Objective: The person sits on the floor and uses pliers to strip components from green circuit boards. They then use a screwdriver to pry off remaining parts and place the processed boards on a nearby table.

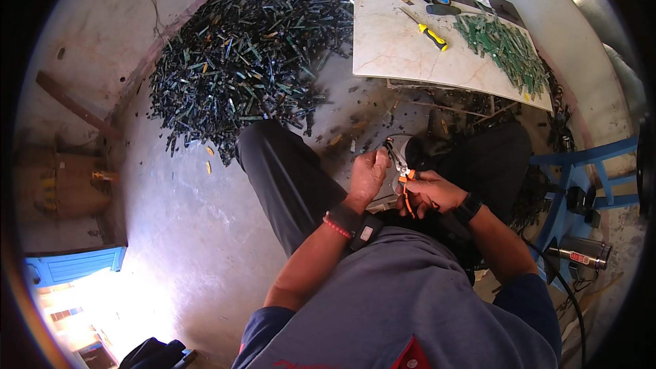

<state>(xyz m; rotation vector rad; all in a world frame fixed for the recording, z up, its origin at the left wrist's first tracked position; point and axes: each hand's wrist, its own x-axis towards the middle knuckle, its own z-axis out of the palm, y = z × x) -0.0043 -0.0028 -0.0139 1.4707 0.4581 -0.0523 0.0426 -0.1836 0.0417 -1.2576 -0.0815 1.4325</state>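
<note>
My right hand (437,190) is closed round the orange-and-black handles of a pair of pliers (403,172). Their metal jaws point up and to the left, toward the fingers of my left hand (370,172). That hand is curled shut beside the jaws, pinching something small. A dark bit (389,143) shows at the jaw tips, too small to name. Both hands are between my knees, above the floor. Below them the view is partly covered by my own legs and shirt.
A large heap of dark narrow strips (239,61) covers the floor ahead. On a pale board (389,48) at right lie a yellow-and-black screwdriver (432,35), a pile of green strips (502,48) and a blue tape roll (442,0). A blue chair (581,157) and a metal flask (584,253) are at right.
</note>
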